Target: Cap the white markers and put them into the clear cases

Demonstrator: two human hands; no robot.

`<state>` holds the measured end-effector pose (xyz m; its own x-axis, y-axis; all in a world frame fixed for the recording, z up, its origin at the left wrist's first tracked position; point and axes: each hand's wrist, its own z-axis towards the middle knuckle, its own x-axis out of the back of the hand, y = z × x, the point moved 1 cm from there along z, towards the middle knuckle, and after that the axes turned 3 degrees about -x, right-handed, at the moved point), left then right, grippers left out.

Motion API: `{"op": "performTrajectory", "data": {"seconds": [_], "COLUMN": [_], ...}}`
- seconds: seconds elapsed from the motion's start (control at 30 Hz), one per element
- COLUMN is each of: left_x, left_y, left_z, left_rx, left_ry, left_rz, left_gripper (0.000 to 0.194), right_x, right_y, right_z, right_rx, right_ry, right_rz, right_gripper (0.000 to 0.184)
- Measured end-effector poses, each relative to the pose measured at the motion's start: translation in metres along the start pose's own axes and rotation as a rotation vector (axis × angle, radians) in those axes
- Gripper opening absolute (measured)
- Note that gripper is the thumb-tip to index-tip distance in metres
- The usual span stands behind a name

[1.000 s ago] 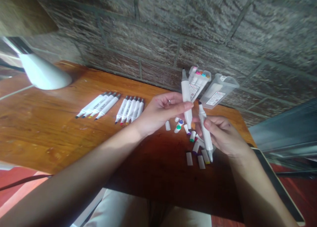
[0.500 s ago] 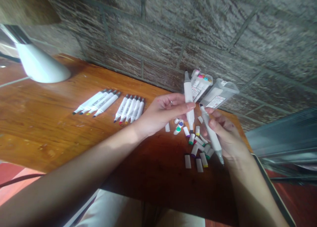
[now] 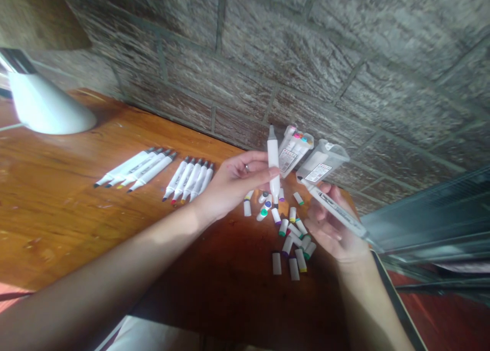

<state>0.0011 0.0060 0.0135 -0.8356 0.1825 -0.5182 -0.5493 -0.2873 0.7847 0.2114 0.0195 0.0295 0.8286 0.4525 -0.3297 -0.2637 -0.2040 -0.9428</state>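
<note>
Pinched upright between thumb and fingers of my left hand [image 3: 245,185] is a white uncapped marker [image 3: 273,154], its dark nib pointing down over the loose caps. My right hand [image 3: 337,228] holds a second white marker [image 3: 335,208] slantwise, printed side up, with a dark nib at its upper left end. Below and between the hands lies a scatter of white marker caps [image 3: 294,268] with coloured ends, green, purple and yellow among them. Two rows of uncapped markers [image 3: 145,169] rest to the left, and the nearer row of markers [image 3: 187,180] lies beside my left wrist.
Against the stone wall [image 3: 245,75] stand a clear case with markers [image 3: 293,151] and another clear case [image 3: 323,162]. A white lamp [image 3: 49,103] stands at the far left of the wooden table [image 3: 49,203]. The table's right edge runs under my right forearm.
The marker in my right hand has turned from steep to flatter, its print now showing, and the fingers have shifted beneath it. My left hand keeps its marker upright. The whole view has shifted slightly.
</note>
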Motion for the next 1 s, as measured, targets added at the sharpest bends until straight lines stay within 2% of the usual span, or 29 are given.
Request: {"op": "performTrajectory", "data": {"seconds": [0.13, 0.33, 0.5, 0.67, 0.87, 1.0], "left_x": [-0.001, -0.003, -0.004, -0.004, -0.008, -0.009], "left_y": [0.002, 0.005, 0.004, 0.002, 0.001, 0.001], "left_z": [-0.001, -0.001, -0.001, -0.003, -0.007, -0.006], "left_rx": [0.023, 0.056, 0.071, 0.101, 0.141, 0.15], "left_ry": [-0.011, -0.011, -0.01, -0.048, -0.102, -0.12], "left_rz": [0.001, 0.001, -0.014, 0.007, -0.062, -0.104], "left_gripper": [0.029, 0.026, 0.028, 0.041, 0.048, 0.045], "right_x": [-0.001, -0.007, -0.01, -0.014, -0.013, -0.011], "right_y": [-0.005, 0.002, 0.007, 0.006, 0.006, 0.008], "right_z": [-0.006, -0.002, 0.005, 0.005, 0.006, 0.007], "right_rx": [0.017, 0.141, 0.076, -0.008, -0.057, -0.029], "right_ry": [0.003, 0.07, 0.016, -0.023, -0.05, -0.051], "right_rz": [0.022, -0.047, 0.033, 0.035, 0.053, 0.037], "right_gripper": [0.03, 0.02, 0.021, 0.017, 0.019, 0.026]}}
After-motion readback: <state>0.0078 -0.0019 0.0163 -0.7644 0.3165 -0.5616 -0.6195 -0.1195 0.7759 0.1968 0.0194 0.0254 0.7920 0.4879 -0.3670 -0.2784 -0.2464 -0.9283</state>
